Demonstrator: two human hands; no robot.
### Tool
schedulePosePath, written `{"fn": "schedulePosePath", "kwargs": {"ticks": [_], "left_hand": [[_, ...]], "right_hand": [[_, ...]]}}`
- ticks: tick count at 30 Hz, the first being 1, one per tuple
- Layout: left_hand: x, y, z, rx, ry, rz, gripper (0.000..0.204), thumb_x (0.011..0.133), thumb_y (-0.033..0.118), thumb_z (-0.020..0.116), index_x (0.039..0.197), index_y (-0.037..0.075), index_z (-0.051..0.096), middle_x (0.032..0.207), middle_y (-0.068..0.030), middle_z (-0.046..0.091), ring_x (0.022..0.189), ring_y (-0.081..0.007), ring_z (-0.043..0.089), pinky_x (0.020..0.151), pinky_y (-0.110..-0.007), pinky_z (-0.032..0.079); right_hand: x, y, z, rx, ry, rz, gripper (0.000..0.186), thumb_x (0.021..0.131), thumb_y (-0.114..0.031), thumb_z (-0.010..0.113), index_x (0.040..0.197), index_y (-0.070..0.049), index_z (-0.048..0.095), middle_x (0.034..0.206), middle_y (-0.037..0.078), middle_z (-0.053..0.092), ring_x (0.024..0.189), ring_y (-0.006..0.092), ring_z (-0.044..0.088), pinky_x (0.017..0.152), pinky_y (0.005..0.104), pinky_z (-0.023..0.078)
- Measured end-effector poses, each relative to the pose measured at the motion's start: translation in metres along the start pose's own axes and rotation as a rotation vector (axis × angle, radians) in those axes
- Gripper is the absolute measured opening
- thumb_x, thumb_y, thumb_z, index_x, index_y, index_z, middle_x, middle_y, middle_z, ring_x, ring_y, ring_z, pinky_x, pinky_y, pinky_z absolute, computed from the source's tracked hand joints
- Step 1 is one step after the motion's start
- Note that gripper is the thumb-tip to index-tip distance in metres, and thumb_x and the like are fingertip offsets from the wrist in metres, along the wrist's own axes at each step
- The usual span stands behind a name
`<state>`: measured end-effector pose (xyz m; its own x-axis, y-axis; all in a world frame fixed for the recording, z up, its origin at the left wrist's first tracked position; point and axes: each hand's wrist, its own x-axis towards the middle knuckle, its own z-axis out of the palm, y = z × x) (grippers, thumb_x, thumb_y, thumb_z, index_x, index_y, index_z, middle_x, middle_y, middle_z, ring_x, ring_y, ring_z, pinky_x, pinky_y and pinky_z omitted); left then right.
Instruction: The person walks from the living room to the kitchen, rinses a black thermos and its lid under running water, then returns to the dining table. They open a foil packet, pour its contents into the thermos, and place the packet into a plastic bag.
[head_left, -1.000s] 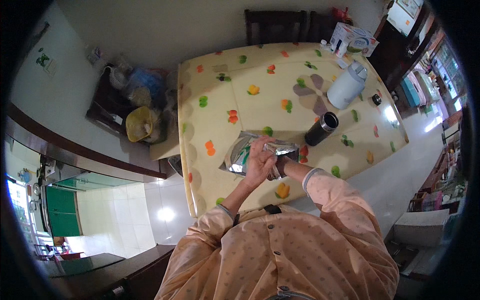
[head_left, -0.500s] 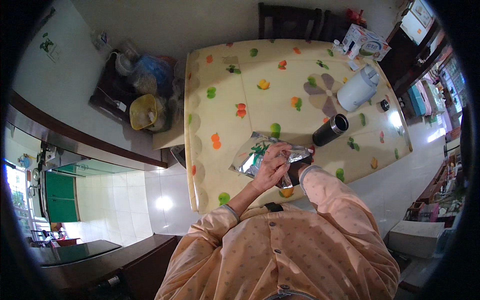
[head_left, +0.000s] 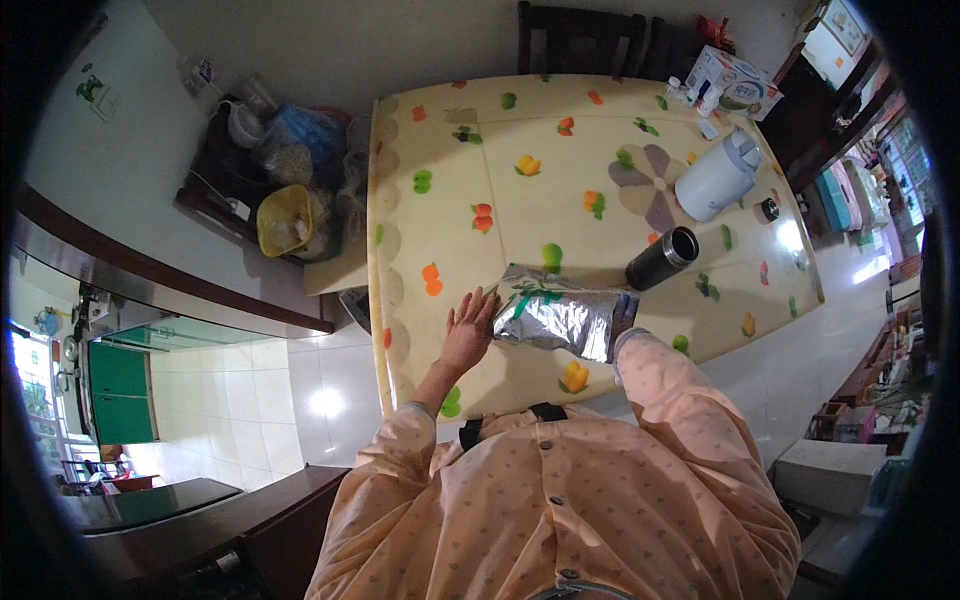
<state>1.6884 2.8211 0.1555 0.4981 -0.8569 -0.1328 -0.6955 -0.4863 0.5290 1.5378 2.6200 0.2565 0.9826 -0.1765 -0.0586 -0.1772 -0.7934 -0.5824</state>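
Observation:
A shiny silver foil bag [head_left: 565,318] with green print on its left part lies on the table in front of me. My left hand [head_left: 467,328] is at the bag's left end, fingers stretched out and holding nothing. At the other end, my right hand [head_left: 622,320] is mostly covered by the foil, so its fingers do not show. Just beyond that end is a black thermos cup [head_left: 658,262] with its lid off and its steel rim uncovered. A small black round cap [head_left: 769,209] sits farther right, next to a pale blue-white jug [head_left: 716,178].
The table [head_left: 440,140] has a cream cloth with fruit prints. A white carton [head_left: 732,84] and small bottles [head_left: 708,100] are at its far right corner. Dark chairs [head_left: 580,38] stand behind it. To the left, a yellow basket [head_left: 284,222] and plastic bags [head_left: 300,140] crowd a low stand.
My left hand has let go of the foil bag and moved left, its fingers spreading. The bag now lies flatter and farther right. My right hand has moved slightly right. The cup and jug have not moved.

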Motion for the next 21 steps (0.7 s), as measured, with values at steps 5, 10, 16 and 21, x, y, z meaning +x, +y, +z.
{"fn": "schedulePosePath", "kwargs": {"ticks": [5,10,16,21], "left_hand": [[0.002,-0.003,0.009,-0.019,0.084,0.057,0.060,0.085,0.015,0.051,0.141,0.014,0.029,0.146,-0.0122,0.028,0.134,-0.0331,0.029,0.103,-0.058,0.026],[0.002,-0.005,0.010,-0.015,0.119,0.080,0.060,0.085,0.015,0.051,0.141,0.012,0.028,0.145,-0.0132,0.030,0.133,-0.0334,0.030,0.102,-0.057,0.028],[0.004,-0.006,0.012,-0.035,0.147,0.103,0.063,0.082,0.014,0.056,0.140,0.011,0.031,0.144,-0.0138,0.032,0.132,-0.0329,0.032,0.102,-0.056,0.030],[0.002,-0.004,0.016,-0.056,0.106,0.096,0.060,0.081,0.008,0.055,0.137,0.009,0.035,0.141,-0.0165,0.037,0.129,-0.0332,0.036,0.102,-0.051,0.032]], "right_hand": [[-0.003,-0.001,0.000,0.002,0.006,0.009,0.024,0.078,-0.014,0.058,0.100,-0.005,0.064,0.107,0.015,0.064,0.098,0.0328,0.060,0.084,0.0399,0.047],[-0.014,0.002,-0.006,0.005,0.024,0.023,0.024,0.078,-0.013,0.058,0.100,-0.005,0.064,0.106,0.015,0.064,0.097,0.0328,0.061,0.083,0.0399,0.047],[-0.015,0.002,-0.009,0.001,0.037,0.019,0.023,0.078,-0.012,0.058,0.099,-0.005,0.064,0.106,0.014,0.064,0.097,0.0328,0.061,0.082,0.0398,0.047],[-0.003,0.002,-0.006,-0.001,0.036,-0.009,0.023,0.078,-0.011,0.058,0.099,-0.005,0.065,0.106,0.014,0.064,0.096,0.0327,0.061,0.082,0.0397,0.048]]}}
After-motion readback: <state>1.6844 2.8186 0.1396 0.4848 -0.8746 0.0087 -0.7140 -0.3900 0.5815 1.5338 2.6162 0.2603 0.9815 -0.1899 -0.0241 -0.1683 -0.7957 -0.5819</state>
